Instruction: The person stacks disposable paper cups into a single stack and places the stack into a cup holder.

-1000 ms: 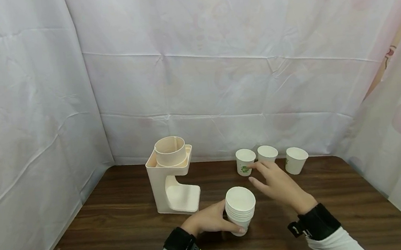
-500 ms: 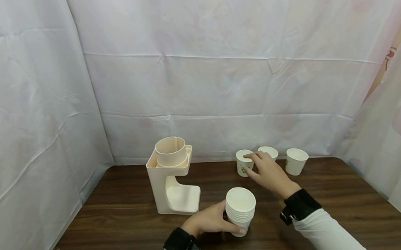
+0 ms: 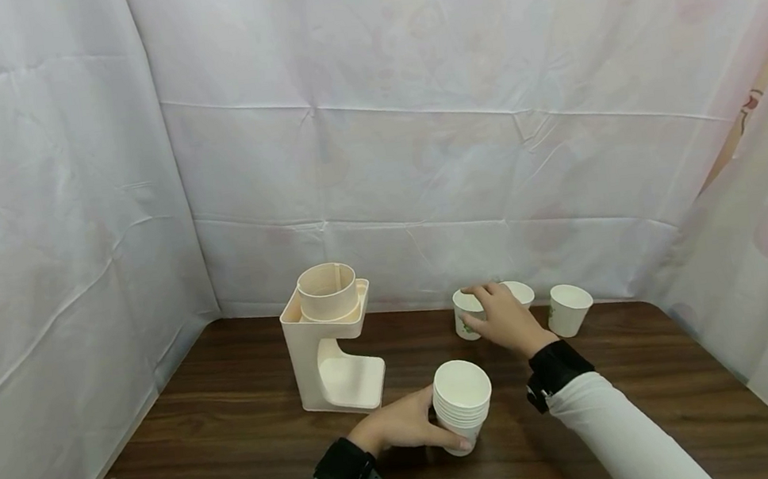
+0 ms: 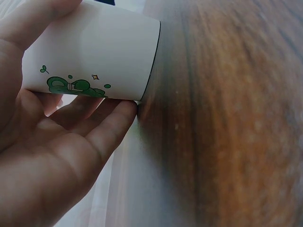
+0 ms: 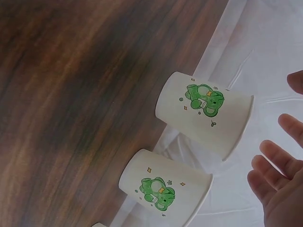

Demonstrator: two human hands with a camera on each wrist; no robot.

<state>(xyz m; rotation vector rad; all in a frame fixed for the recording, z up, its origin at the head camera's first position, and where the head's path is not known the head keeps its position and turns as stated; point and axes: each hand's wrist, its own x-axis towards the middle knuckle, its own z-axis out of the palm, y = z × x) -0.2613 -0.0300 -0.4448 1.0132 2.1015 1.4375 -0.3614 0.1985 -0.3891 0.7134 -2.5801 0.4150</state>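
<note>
My left hand (image 3: 406, 422) grips a nested stack of white paper cups (image 3: 462, 394) near the middle of the table. The left wrist view shows fingers and thumb round a white cup wall (image 4: 99, 52) with a green print, its base at the wood. Over the back row, my right hand (image 3: 505, 322) is spread above the left paper cup (image 3: 465, 327) and partly hides the middle paper cup (image 3: 522, 293). From the right wrist, loose fingers (image 5: 272, 153) stand apart from the cup rims. Green bear prints mark an upper cup (image 5: 203, 113) and a lower cup (image 5: 163, 187).
A cream cup-holder stand (image 3: 309, 368) with a round tube (image 3: 328, 298) on top stands left of the stack. Another paper cup (image 3: 569, 311) is at the back right. White cloth (image 3: 380, 152) hangs behind the dark wooden table (image 3: 236, 441).
My right hand has moved back and slightly left, from in front of the back row to over the left and middle cups. The left hand and its stack stay put.
</note>
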